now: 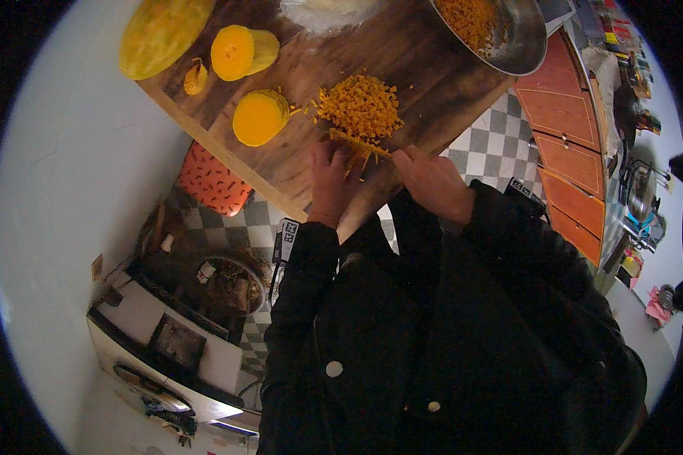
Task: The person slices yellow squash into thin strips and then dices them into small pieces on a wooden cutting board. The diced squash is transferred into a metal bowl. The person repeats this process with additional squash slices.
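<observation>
At the table's near edge, my right hand (436, 184) is closed round a knife, its handle hidden in the fist. The orange-smeared blade (372, 149) reaches left toward my other hand. Fingers bent, my left hand (334, 182) presses on thin orange pumpkin strips (360, 164) beside the blade. Just beyond lies a heap of diced pumpkin (360, 106). To its left sits a cut pumpkin chunk (258, 120), flat orange face up, with loose strips by its right side. Another pumpkin chunk (235, 53) lies farther back.
A large yellow-green pumpkin piece (163, 34) and a small orange scrap (196, 76) lie at the far left of the wooden table (311, 64). A metal bowl (525, 45) of orange bits stands far right, near a clear plastic bag (326, 14). An orange patterned stool (214, 182) stands below.
</observation>
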`<state>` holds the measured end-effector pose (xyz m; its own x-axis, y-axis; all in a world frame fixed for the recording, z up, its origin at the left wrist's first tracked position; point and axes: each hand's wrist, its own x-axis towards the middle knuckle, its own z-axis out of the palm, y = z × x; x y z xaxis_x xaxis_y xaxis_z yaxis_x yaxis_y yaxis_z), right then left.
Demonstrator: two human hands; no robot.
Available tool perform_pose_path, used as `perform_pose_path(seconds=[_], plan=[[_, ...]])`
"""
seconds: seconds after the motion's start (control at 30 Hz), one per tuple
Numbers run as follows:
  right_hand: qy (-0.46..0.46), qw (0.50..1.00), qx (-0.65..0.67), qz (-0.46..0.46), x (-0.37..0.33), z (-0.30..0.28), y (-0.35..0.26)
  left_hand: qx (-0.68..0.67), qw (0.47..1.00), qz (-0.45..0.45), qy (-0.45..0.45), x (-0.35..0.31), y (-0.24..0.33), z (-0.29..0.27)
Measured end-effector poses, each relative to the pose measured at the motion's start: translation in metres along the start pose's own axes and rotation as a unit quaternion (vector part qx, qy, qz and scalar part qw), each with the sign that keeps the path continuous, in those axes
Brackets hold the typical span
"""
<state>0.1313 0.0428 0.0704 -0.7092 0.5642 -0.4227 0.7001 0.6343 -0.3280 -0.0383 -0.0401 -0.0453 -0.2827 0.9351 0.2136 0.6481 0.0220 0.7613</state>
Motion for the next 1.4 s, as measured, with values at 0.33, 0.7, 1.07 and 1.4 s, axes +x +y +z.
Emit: perform_pose_path(seconds=[0.33, 0.7, 1.07, 1.4], plan=[[0.005, 0.999, 0.039, 0.028, 0.025, 0.030, -0.001, 0.030, 0.999, 0.027, 0.006, 0.002, -0.001, -0.003], [0.072, 0.997, -0.026, -0.022, 0.005, 0.018, -0.004, 0.038, 0.998, 0.053, 0.004, 0.000, -0.012, 0.007], [0.017, 1.000, 0.023, -0.001, 0.003, 0.013, -0.003, 0.033, 0.999, 0.040, -0.003, 0.002, -0.004, -0.001], [0.012, 0.997, 0.069, 0.027, 0.020, 0.021, -0.003, 0.011, 1.000, 0.022, 0.009, -0.001, -0.008, 0.003]])
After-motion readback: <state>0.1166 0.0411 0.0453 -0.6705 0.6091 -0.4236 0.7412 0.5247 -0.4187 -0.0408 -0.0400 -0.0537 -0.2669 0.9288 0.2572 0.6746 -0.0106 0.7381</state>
